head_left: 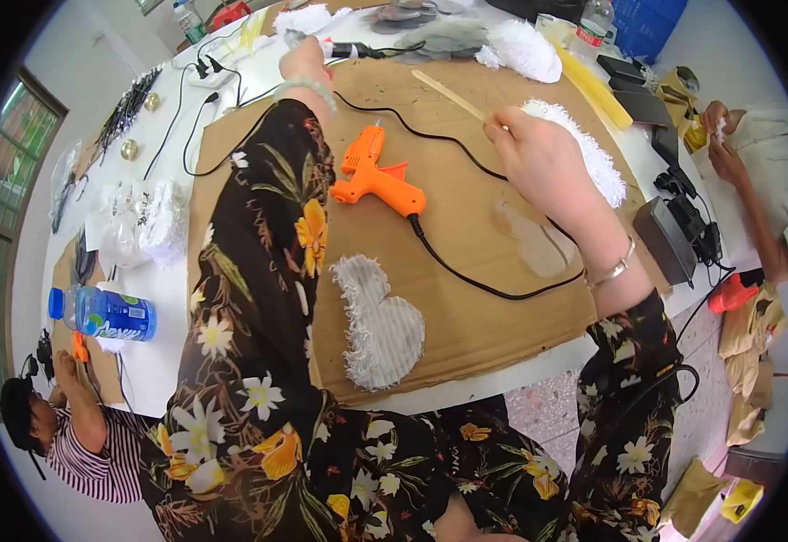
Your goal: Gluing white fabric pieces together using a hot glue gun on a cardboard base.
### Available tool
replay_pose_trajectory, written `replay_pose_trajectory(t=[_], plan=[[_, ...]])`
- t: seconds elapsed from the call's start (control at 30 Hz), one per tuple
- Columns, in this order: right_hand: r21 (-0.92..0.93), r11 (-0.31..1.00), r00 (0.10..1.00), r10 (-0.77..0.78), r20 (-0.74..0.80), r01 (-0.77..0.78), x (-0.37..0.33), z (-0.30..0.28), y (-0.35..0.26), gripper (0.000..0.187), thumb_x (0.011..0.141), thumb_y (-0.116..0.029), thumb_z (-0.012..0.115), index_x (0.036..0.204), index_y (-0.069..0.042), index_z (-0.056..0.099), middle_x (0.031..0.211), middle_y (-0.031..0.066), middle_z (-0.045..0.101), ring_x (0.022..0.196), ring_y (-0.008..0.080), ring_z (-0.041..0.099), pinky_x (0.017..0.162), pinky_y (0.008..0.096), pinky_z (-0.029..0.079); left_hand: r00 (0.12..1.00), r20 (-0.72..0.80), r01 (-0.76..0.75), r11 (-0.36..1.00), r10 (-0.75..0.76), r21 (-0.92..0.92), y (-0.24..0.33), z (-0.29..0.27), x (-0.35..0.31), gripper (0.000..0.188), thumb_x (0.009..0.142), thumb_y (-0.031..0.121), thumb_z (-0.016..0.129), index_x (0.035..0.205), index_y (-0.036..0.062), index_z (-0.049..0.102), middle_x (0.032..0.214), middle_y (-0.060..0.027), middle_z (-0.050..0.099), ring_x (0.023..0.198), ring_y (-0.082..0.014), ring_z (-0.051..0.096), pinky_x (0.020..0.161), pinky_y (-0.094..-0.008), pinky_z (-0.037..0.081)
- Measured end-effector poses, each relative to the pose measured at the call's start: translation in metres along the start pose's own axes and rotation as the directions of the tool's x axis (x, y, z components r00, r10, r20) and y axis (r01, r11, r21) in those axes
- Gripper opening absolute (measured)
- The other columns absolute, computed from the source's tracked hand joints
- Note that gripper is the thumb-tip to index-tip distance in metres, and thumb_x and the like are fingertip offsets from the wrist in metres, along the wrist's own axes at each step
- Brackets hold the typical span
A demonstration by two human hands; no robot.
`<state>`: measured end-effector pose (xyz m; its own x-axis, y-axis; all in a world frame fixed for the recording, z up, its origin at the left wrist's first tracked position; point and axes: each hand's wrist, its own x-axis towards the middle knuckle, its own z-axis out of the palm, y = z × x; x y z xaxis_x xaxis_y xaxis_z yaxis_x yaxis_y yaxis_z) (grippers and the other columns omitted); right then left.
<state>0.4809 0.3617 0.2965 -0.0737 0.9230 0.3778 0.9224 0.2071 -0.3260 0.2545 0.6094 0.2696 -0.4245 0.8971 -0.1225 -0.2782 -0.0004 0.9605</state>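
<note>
My right hand (pixel 538 158) pinches one end of a long pale yellow stick (pixel 448 94), which looks like a glue stick and points to the far left. At the far side of the table my left hand (pixel 303 61) is closed beside a black and white cylindrical thing (pixel 350 50) with a cord; what its fingers hold is hidden. Between my arms an orange glue gun (pixel 377 176) lies on the cardboard sheet (pixel 466 325), its black cord looping right. Nearer me lies a grey, rounded fabric piece (pixel 380 325) with a frayed white edge. A translucent cut-out shape (pixel 534 239) rests below my right hand.
White fluffy pieces (pixel 583 149) lie right of the cardboard. A blue-capped bottle (pixel 123 313) lies on its side at the left, below plastic-wrapped white material (pixel 161 221). Cords and plugs (pixel 209 72) stretch across the far left. Black boxes (pixel 666 239) stand right; other people work at both sides.
</note>
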Motion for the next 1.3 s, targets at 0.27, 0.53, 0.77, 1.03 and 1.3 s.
replay_pose_trajectory(t=[0.27, 0.53, 0.77, 1.03, 1.3], plan=[[0.145, 0.988, 0.998, -0.051, -0.048, 0.057, -0.024, -0.005, 0.008, 0.016, 0.086, -0.015, 0.057, 0.093, -0.002, 0.062, 0.071, 0.0156, 0.061, 0.065, 0.0287, 0.059, 0.061, 0.0352, 0.046, 0.982, 0.189, -0.121, 0.825, 0.017, 0.552, -0.022, -0.01, 0.017, 0.04, 0.082, 0.029, 0.066, 0.099, -0.0066, 0.059, 0.083, -0.0106, 0.061, 0.073, -0.0204, 0.064, 0.056, -0.0311, 0.053], [0.188, 0.981, 0.997, 0.027, 0.078, -0.041, -0.001, -0.024, 0.025, 0.017, 0.087, -0.015, 0.056, 0.093, 0.0, 0.061, 0.073, 0.0147, 0.061, 0.064, 0.0253, 0.059, 0.061, 0.0327, 0.045, 0.743, 0.606, -0.669, 0.338, 0.284, 0.662, 0.039, -0.049, -0.038, 0.039, 0.083, 0.034, 0.057, 0.101, 0.0007, 0.066, 0.07, -0.0099, 0.066, 0.062, -0.0199, 0.061, 0.065, -0.0318, 0.049], [0.322, 0.936, 0.979, 0.082, 0.186, -0.139, -0.015, 0.026, -0.014, 0.028, 0.085, -0.022, 0.06, 0.097, 0.002, 0.06, 0.075, 0.0115, 0.062, 0.066, 0.0198, 0.057, 0.062, 0.0314, 0.045, 0.699, 0.713, -0.616, 0.557, 0.06, 0.557, -0.011, -0.144, -0.096, 0.027, 0.091, 0.017, 0.052, 0.109, -0.0013, 0.062, 0.088, -0.0091, 0.069, 0.077, -0.0127, 0.063, 0.074, -0.0261, 0.05], [0.238, 0.944, 0.936, 0.146, 0.322, -0.229, -0.001, 0.065, -0.039, 0.05, 0.07, -0.032, 0.074, 0.103, 0.002, 0.058, 0.088, 0.0137, 0.064, 0.083, 0.0222, 0.063, 0.076, 0.0316, 0.049, 0.792, 0.603, -0.504, 0.657, 0.093, 0.561, -0.033, -0.138, -0.124, 0.033, 0.091, 0.021, 0.052, 0.118, 0.0029, 0.057, 0.085, -0.0098, 0.067, 0.072, -0.0125, 0.062, 0.062, -0.0252, 0.05], [0.216, 0.969, 0.961, 0.057, 0.271, -0.119, 0.001, 0.075, -0.039, 0.044, 0.071, -0.023, 0.073, 0.103, 0.002, 0.057, 0.092, 0.0128, 0.064, 0.083, 0.0182, 0.061, 0.074, 0.0302, 0.049, 0.868, 0.49, -0.195, 0.846, -0.087, 0.496, -0.015, -0.138, -0.154, 0.034, 0.091, 0.025, 0.053, 0.118, 0.0036, 0.056, 0.087, -0.0094, 0.066, 0.071, -0.0137, 0.062, 0.059, -0.0257, 0.05]])
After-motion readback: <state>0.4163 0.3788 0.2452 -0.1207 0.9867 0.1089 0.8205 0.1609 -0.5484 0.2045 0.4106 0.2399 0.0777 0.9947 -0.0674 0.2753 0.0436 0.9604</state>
